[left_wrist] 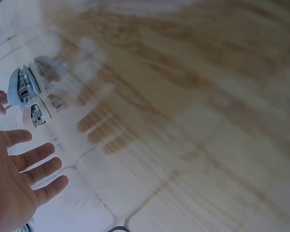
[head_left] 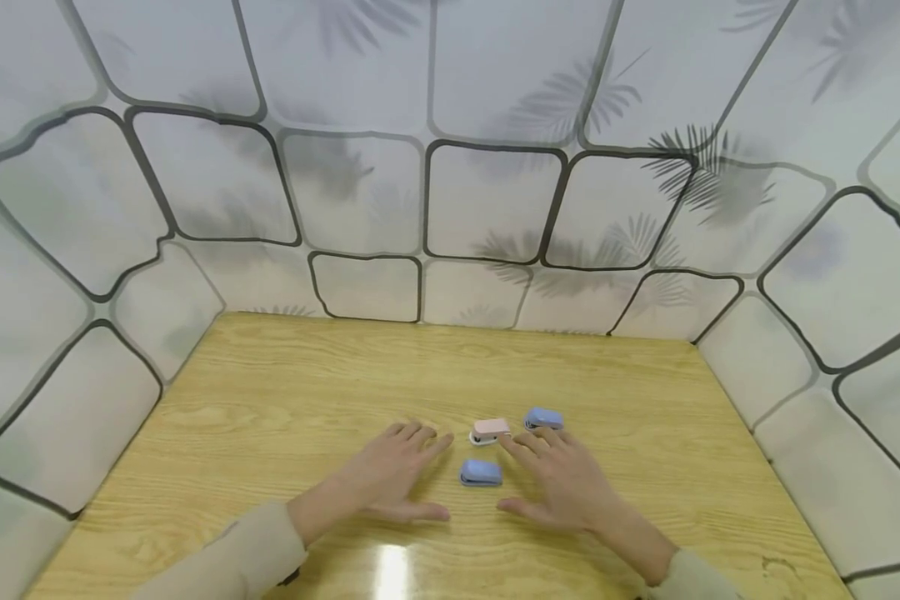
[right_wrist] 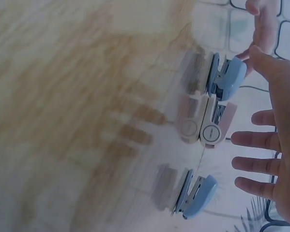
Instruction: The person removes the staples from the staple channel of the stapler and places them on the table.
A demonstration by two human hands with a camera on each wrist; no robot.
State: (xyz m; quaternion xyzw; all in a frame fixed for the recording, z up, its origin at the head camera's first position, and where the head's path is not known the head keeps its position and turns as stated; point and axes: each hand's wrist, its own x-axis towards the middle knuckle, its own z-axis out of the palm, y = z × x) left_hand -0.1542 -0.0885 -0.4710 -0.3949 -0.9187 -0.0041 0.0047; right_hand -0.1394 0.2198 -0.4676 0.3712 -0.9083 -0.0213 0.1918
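Three small staplers lie on the wooden table between and beyond my hands. A blue stapler point(head_left: 481, 473) sits nearest, with a pink and white stapler point(head_left: 490, 431) just behind it. Farther right is a second blue stapler point(head_left: 544, 418), partly covered by my right fingers in the head view. My left hand point(head_left: 405, 471) hovers left of the near blue stapler, fingers spread, holding nothing. On the other side my right hand point(head_left: 562, 479) is spread too, its fingertips close to the pink stapler point(right_wrist: 217, 123) and the far blue stapler point(right_wrist: 195, 195). The right wrist view shows these fingers apart from the staplers.
The glossy wood-grain table point(head_left: 307, 375) reflects the hands and staplers. Patterned cloth walls point(head_left: 495, 200) with dark outlines and leaf prints enclose its back and both sides. A bright light reflection falls on the table near the front.
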